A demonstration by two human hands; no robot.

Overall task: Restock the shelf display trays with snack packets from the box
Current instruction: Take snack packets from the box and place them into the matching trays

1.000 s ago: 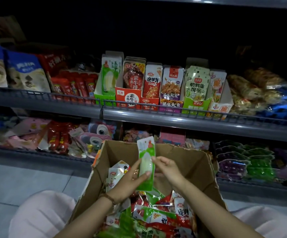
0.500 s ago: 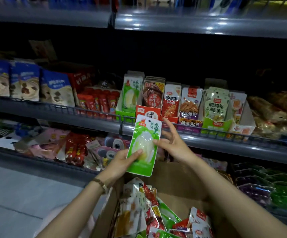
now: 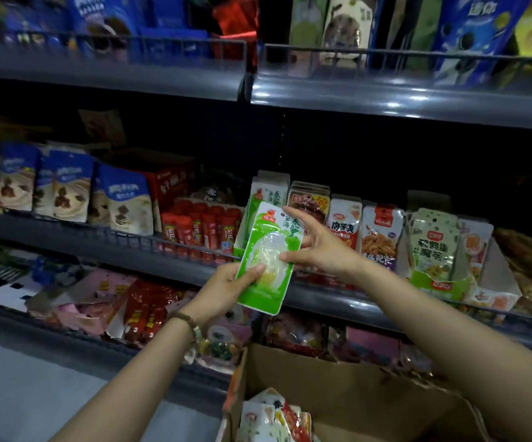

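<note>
A green and white snack packet (image 3: 269, 256) is held upright in front of the middle shelf. My left hand (image 3: 223, 291) grips its lower left edge, thumb on the front. My right hand (image 3: 319, 247) pinches its right edge, with the index finger raised at the top corner. Just behind the packet stands the green display tray (image 3: 242, 237) holding matching packets (image 3: 269, 194). The cardboard box (image 3: 347, 387) sits below at the bottom, with several packets (image 3: 274, 419) inside.
Right of the green tray stand more display trays with red, white and green packets (image 3: 344, 224) (image 3: 433, 250). Wire rails (image 3: 137, 240) front each shelf. Blue bags (image 3: 124, 199) and red sticks (image 3: 201, 231) fill the left. Grey floor (image 3: 35, 393) lies at lower left.
Both hands have lifted the green packet out of the box and up to the middle shelf, close to the green tray. The view has tilted upward.
</note>
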